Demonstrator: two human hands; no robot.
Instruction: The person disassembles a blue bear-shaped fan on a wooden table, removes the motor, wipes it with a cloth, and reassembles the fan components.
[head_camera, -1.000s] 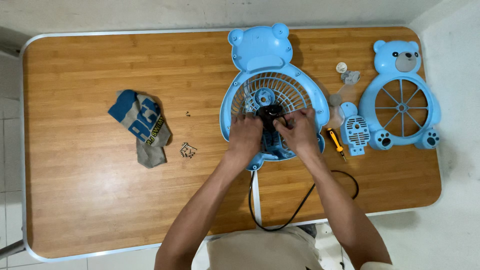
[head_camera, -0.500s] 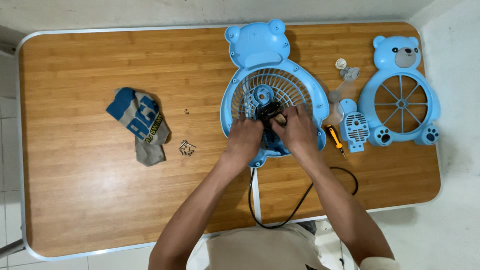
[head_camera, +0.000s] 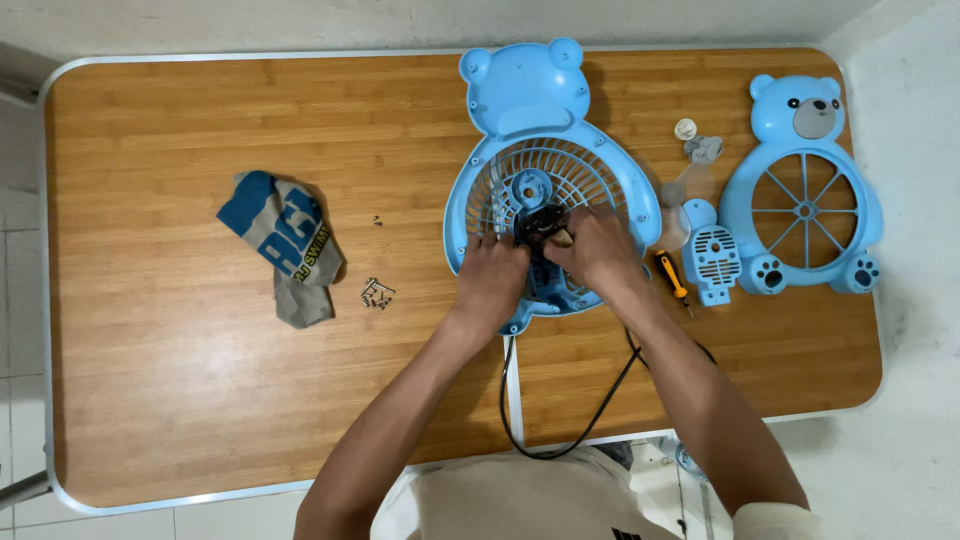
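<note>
Hands unmoved: both grips pinching dark motor over fan shell.

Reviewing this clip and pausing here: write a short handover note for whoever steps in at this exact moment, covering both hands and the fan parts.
Left hand: fingers on the dark motor part at the middle of the blue bear-shaped rear fan housing; grip unclear.
Right hand: on the same motor part from the other side; grip unclear.
Black cord runs from the housing off the near table edge.
Done: front bear grille is off, lying right, near a small vented cover and an orange screwdriver.
Loose screws lie beside a crumpled cloth, left.
Left: motor part not yet clear of the housing.
</note>
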